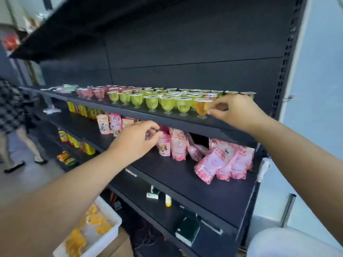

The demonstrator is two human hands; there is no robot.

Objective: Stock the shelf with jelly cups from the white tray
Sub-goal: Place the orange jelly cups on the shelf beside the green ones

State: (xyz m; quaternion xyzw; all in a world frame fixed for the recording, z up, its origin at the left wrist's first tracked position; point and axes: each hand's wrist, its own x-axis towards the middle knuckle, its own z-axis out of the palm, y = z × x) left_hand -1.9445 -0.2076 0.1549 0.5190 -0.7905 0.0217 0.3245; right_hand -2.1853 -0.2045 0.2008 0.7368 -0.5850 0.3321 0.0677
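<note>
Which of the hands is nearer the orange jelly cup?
Right. The right hand pinches the orange jelly cup; the left hand is lower, by the pink pouches.

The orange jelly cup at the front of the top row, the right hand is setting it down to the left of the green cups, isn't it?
Not quite. The head view shows the right hand pinching the orange jelly cup at the right end of the front row, to the right of the green cups, not to their left. The rest is correct.
</note>
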